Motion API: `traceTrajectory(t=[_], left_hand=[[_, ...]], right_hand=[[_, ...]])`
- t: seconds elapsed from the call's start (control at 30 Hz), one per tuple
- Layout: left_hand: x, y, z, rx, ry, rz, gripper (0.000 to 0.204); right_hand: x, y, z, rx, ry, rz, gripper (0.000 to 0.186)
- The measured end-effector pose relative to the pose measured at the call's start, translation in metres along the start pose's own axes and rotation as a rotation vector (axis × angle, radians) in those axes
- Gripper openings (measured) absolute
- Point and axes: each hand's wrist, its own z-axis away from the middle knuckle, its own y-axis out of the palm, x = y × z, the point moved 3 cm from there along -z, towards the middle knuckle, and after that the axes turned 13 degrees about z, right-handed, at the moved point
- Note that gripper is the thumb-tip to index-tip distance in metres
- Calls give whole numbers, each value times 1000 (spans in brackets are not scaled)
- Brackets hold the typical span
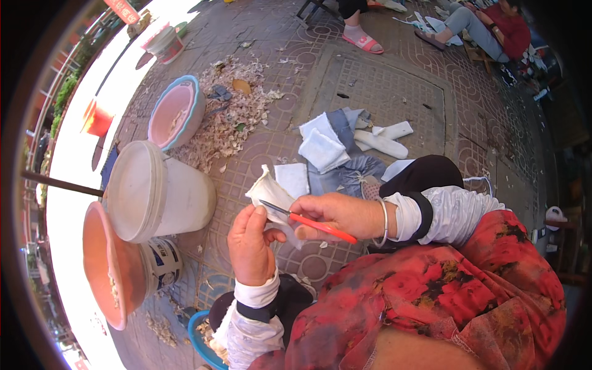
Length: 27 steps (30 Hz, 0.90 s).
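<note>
My left hand (251, 243) is closed, pinching an off-white piece of cloth (271, 192) between thumb and fingers. In my right hand (336, 214) is a slim tool with a red handle (327, 229) and a dark, pointed metal tip. Its tip lies against the cloth beside my left fingertips. Whether it is a pair of scissors seen edge-on or a single blade, I cannot tell. Just beyond my hands, white cloth pads (322, 150) lie on blue denim (354, 176). White rolled cloth pieces (382, 143) rest to their right.
At left stand a white lidded bucket (188, 194), an orange basin (102, 265) and a pink basin with blue rim (198, 111). Scraps (231, 132) litter the paving. A blue basin (198, 345) is near my left knee. Another person (478, 34) sits far right; a pink-sandaled foot (364, 42) is beyond.
</note>
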Motion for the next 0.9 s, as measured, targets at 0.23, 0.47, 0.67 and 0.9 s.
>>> traceTrajectory(t=[0.23, 0.47, 0.67, 0.9], left_hand=[[-8, -15, 15, 125, 480, -829, 9], [2, -13, 13, 315, 541, -890, 21], [-3, -24, 9, 289, 599, -898, 32], [-4, -25, 7, 227, 538, -860, 33]], right_hand=[[-16, 20, -10, -55, -230, 11, 32], [-20, 18, 0, -122, -253, 75, 30], [-21, 22, -8, -17, -179, -13, 26], [-34, 30, -16, 62, -108, -146, 21]])
